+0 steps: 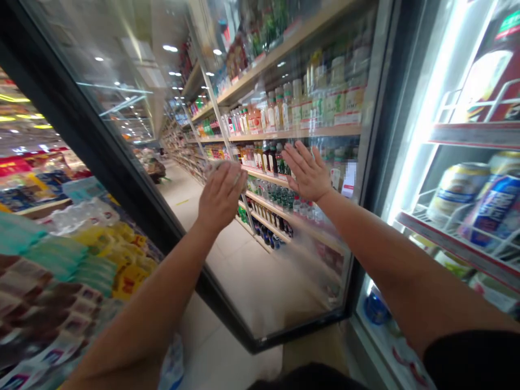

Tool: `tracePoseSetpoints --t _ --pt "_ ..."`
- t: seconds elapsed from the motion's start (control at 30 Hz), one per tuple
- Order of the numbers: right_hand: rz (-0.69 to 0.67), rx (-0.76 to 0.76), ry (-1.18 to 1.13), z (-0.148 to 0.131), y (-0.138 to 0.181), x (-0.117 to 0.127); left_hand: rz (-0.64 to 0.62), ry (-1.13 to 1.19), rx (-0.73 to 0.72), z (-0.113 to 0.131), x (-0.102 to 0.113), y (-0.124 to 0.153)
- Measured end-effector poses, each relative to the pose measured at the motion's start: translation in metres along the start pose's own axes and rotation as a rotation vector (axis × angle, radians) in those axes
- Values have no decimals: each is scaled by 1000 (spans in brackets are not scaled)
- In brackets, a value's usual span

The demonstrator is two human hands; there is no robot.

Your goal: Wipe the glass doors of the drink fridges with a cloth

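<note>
An open glass cooler door (260, 342) with a dark frame stands in front of me. My left hand (221, 197) is at the middle of the pane, its fingers bent over a pale crumpled cloth (212, 167), mostly hidden under the hand. My right hand (307, 172) lies against the glass farther right, palm toward the pane and fingers spread, holding nothing. Hazy smears show on the lower right of the pane. A small white label (349, 179) sits near its right edge.
To the right, the lit cooler holds cans (459, 189) on wire shelves (455, 241). Packaged goods (93, 254) are stacked at the left. Bottle shelves (292, 132) and an aisle floor (187, 200) show in the glass. A blue-and-white bag or wrapper (172, 363) is low down.
</note>
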State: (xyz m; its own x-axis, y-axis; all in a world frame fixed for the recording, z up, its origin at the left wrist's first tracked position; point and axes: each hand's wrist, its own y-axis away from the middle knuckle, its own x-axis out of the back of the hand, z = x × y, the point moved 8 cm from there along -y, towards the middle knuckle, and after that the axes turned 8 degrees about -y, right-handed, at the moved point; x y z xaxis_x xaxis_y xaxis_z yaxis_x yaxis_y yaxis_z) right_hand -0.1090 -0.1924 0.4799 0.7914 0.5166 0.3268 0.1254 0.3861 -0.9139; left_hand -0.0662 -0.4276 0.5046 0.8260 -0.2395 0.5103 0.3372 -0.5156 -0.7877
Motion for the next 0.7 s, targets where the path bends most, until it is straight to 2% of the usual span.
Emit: tracePoseSetpoints --t 0.1,0.17,0.2,0.27,0.37,0.43,0.5,0.6,0.63,0.7 --pt "-11 1 6 0 0 -1 166 -96 77 -37 40 -35" --pt "-13 5 14 -1 0 0 276 -158 119 -51 57 -48" --pt "-9 9 21 -1 0 0 307 -176 117 -50 57 -49" --pt "-4 14 35 -2 -1 1 297 -190 32 -33 43 -43" --pt "-22 0 36 -1 -1 -1 168 -180 -203 3 11 -28" --pt "-33 -10 36 -1 -1 -2 124 -182 -284 7 8 -31" --pt "-37 -11 39 -1 -1 -3 176 -194 -232 -9 26 -48" --pt "-29 -11 40 -1 -1 -4 284 -215 -41 -38 56 -76" --pt "-24 -11 38 -1 -1 -4 303 -216 5 -39 59 -80" --pt "-16 -10 31 -1 -1 -4 277 -207 11 -25 51 -81"
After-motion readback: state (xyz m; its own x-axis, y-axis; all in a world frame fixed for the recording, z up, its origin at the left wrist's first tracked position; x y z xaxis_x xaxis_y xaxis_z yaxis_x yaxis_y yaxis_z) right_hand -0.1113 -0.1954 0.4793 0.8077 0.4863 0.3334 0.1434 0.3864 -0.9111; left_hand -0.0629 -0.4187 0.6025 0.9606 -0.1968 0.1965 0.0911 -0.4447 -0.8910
